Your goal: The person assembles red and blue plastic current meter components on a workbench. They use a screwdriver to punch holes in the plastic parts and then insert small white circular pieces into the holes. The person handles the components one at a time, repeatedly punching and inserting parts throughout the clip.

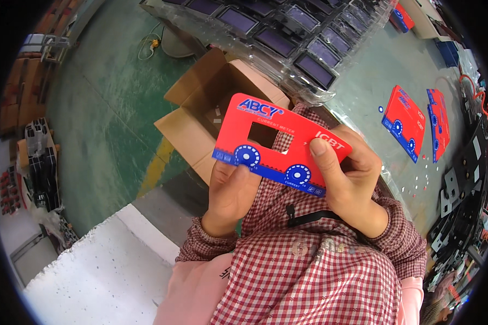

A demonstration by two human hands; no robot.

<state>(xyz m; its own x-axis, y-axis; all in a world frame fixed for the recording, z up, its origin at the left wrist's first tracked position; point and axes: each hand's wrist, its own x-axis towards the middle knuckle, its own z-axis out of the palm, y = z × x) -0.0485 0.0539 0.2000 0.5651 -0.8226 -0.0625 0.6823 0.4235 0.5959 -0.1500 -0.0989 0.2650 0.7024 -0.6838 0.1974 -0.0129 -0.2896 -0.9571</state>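
Between my hands, above my lap, I hold a red and blue front-panel sticker (233,127) with a rectangular cut-out window and two round dial prints. My right hand (355,176) pinches its right end, thumb on the front and fingers behind. At the lower left edge my left hand (230,192) is closed on it, the thumb by the blue strip and the other fingers mostly hidden behind. Through the window the box and checked cloth show.
An open cardboard box (187,132) stands below the table. Plastic trays of dark-screened parts (276,40) lie on the far tabletop. To the right are more red and blue stickers (404,122), paper scraps and a heap of black parts (455,200). A white foam block (108,271) is at lower left.
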